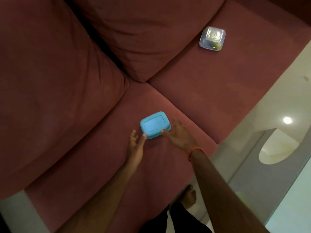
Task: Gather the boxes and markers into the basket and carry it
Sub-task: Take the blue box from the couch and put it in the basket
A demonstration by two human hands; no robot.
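A small blue box [154, 124] with a lid lies on the red sofa seat [104, 162]. My left hand [136, 145] is at its near left corner, thumb tip touching the box, fingers spread. My right hand [179, 134] is at its right side, thumb against the near right corner, fingers spread along the far side. The box rests on the cushion between both hands. A clear plastic box [212, 38] with something pale and green inside sits on the far right seat cushion. No basket or markers are in view.
Sofa back cushions [50, 81] rise at the left and far side. A glossy pale floor [252, 157] runs along the right, reflecting lights. My bare foot [189, 195] stands at the sofa's front edge.
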